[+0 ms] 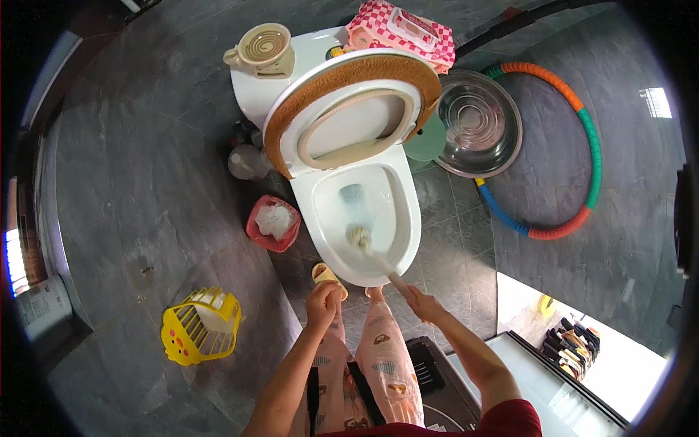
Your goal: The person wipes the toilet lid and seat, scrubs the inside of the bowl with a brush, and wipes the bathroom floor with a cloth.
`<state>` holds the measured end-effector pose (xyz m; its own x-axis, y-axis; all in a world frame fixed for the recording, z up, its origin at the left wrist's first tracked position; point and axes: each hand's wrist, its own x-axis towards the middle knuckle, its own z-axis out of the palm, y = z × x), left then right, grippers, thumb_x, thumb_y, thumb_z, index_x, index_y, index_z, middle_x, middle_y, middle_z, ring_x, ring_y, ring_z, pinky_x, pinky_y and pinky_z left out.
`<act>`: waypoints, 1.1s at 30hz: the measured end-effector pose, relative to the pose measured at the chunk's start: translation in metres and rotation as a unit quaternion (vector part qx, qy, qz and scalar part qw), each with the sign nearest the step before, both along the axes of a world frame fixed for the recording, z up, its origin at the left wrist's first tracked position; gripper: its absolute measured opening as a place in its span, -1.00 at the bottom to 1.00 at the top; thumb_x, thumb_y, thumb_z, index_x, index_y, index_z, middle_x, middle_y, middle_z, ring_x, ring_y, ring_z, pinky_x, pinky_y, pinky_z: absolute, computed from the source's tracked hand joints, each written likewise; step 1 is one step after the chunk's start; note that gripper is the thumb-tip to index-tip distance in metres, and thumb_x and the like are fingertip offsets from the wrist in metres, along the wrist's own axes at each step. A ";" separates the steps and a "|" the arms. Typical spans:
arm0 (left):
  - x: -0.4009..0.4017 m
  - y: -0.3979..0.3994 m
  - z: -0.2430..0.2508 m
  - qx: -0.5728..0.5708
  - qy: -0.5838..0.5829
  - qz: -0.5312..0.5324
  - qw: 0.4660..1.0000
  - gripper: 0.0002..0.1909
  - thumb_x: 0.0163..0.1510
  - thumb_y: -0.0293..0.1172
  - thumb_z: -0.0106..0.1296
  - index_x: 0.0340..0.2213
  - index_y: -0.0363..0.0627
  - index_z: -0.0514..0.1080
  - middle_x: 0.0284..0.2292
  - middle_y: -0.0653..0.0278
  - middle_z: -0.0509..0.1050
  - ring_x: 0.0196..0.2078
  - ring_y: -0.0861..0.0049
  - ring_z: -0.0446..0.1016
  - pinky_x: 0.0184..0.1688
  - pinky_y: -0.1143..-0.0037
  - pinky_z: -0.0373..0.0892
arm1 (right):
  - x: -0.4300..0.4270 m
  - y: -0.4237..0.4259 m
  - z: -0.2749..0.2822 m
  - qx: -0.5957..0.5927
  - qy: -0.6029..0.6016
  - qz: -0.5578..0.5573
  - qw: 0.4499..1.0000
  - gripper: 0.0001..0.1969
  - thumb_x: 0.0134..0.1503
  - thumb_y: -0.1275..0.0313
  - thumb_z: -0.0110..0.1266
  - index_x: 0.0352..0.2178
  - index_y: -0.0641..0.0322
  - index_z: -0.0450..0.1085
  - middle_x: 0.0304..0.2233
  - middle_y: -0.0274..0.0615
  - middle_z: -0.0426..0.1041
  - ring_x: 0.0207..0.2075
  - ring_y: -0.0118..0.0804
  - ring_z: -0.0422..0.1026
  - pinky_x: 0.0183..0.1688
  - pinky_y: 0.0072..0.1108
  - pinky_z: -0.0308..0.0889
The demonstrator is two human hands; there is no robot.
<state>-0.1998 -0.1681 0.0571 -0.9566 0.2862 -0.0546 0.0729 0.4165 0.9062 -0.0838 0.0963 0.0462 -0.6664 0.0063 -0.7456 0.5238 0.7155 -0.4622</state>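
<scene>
My right hand [427,306] grips the pale handle of a toilet brush [398,285] at the front rim of a white toilet bowl [413,218]. The brush head [359,238] is inside the bowl, against its inner front slope, and looks slightly blurred. Bluish water [351,192] stands in the drain at the back. Over my thigh, left of the bowl's front, my left hand [322,303] is curled, with nothing visible in it. The toilet seat [382,90] with a brown plush ring [349,71] is raised and leans back towards the tank.
A cup-shaped beige container [266,46] and a pink checked wipes pack [401,33] sit on the tank [248,98]. Left are a red wastebasket [259,237] and yellow basket [185,338]. Right are a green bin [426,139], metal basin [505,142] and segmented hoop [596,147].
</scene>
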 end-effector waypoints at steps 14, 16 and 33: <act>0.004 0.024 0.000 0.047 0.028 0.026 0.998 -0.79 -0.11 -0.74 -0.20 -0.45 -0.26 0.41 -0.43 0.13 0.47 -0.40 0.37 0.47 -0.32 0.56 0.37 | 0.024 0.016 0.005 -0.144 -0.121 -0.069 0.980 -0.40 0.12 0.10 -0.22 0.16 -0.09 -0.15 -0.22 -0.07 0.41 -0.51 -0.29 0.42 -0.52 -0.45 0.34; 0.010 0.010 0.002 0.029 0.029 0.041 0.998 -0.79 -0.11 -0.74 -0.20 -0.45 -0.26 0.40 -0.43 0.14 0.47 -0.41 0.37 0.47 -0.32 0.55 0.37 | 0.016 0.047 0.043 -0.072 -0.284 -0.066 0.954 -0.43 0.10 0.10 -0.18 0.14 -0.22 -0.09 -0.45 -0.25 0.37 -0.68 -0.45 0.28 -0.67 -0.58 0.25; 0.084 0.004 -0.031 -0.028 -0.013 0.082 0.996 -0.79 -0.10 -0.74 -0.10 -0.41 -0.16 0.36 -0.40 0.18 0.45 -0.34 0.29 0.46 -0.30 0.50 0.40 | -0.138 0.009 -0.102 0.029 -0.103 -0.073 0.992 -0.51 0.09 0.40 -0.28 0.08 0.11 -0.08 -0.33 0.01 0.40 -0.64 -0.14 0.42 -0.57 -0.37 0.39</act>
<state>-0.1159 -0.1646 0.0265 -0.9884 0.1218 -0.0908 -0.0230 0.4707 0.8820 -0.2213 0.1050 -0.0559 -0.4880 0.1376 -0.8619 0.7032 0.6469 -0.2949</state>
